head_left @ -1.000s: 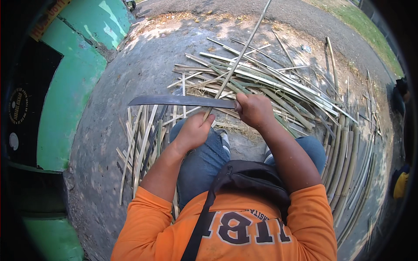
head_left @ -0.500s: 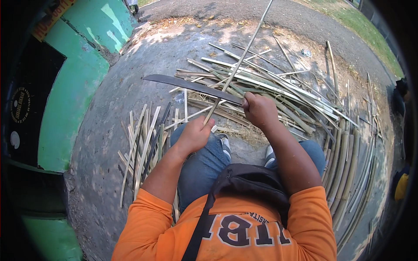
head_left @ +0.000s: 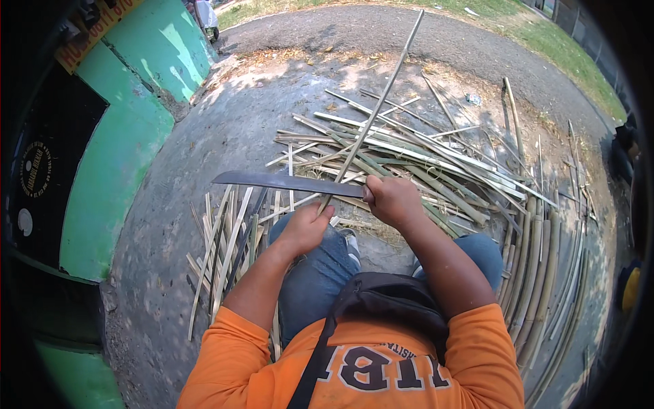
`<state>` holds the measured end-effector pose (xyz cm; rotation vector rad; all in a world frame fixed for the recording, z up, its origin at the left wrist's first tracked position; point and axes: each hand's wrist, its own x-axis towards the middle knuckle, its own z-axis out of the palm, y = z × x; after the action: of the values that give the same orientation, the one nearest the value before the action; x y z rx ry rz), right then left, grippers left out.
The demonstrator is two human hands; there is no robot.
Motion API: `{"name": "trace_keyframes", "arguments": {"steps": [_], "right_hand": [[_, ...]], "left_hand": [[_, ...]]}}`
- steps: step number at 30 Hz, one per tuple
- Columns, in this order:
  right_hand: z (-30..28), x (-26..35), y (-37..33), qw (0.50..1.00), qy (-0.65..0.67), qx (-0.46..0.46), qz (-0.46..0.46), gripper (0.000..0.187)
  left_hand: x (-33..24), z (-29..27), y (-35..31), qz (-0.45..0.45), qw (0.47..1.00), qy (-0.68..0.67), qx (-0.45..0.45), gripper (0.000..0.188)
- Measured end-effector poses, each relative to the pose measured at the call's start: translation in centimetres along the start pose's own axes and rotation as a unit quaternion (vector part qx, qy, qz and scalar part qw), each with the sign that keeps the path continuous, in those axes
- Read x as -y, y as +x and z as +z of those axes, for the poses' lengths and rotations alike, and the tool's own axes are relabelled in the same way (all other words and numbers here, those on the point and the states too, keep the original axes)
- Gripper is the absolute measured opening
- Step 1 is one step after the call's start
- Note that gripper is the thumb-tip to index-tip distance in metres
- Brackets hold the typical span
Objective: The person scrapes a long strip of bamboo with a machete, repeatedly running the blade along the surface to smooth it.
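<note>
My left hand (head_left: 306,228) is closed round the lower end of a long, thin bamboo strip (head_left: 381,100), which slants up and away to the right. In my right hand (head_left: 397,201) is the handle of a machete (head_left: 286,181). Its dark, broad blade points left and crosses the strip just above my left hand. The blade appears to touch the strip there. Beyond both hands, a loose pile of split bamboo strips (head_left: 436,159) covers the ground. Another bunch of narrow strips (head_left: 225,238) lies left of my left forearm.
Several long bamboo poles (head_left: 538,273) lie side by side at the right. A green wall (head_left: 116,184) with a dark panel stands at the left. My knees are bent beneath my arms, and a black bag (head_left: 388,303) rests at my waist. A paved road (head_left: 327,31) runs behind the pile.
The machete has slid down the bamboo strip toward my left hand, with my right hand moving nearer and slightly left. My left hand stays closed on the strip, almost in place.
</note>
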<state>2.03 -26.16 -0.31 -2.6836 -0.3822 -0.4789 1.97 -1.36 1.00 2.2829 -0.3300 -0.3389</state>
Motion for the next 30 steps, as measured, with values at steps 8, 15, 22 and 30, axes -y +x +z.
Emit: {"name": "trace_keyframes", "arguments": {"steps": [8,15,22,30], "right_hand": [[-0.5,-3.8,0.8,0.993,0.019,-0.058,0.097,0.015],[-1.2,-1.0,0.0,0.998,0.036,0.056,0.007,0.015],[-3.8,-2.4,0.7,0.993,0.071,0.069,0.069,0.020],[-3.3,-1.8,0.0,0.976,0.113,0.183,0.031,0.030]], "left_hand": [[-1.2,-0.2,0.5,-0.015,0.998,0.062,0.024,0.042],[-0.4,0.8,0.2,0.117,0.991,-0.048,-0.034,0.042],[-1.3,-0.6,-0.1,0.008,1.000,0.017,0.020,0.040],[-0.7,0.5,0.1,0.077,0.997,-0.031,-0.011,0.039]]}}
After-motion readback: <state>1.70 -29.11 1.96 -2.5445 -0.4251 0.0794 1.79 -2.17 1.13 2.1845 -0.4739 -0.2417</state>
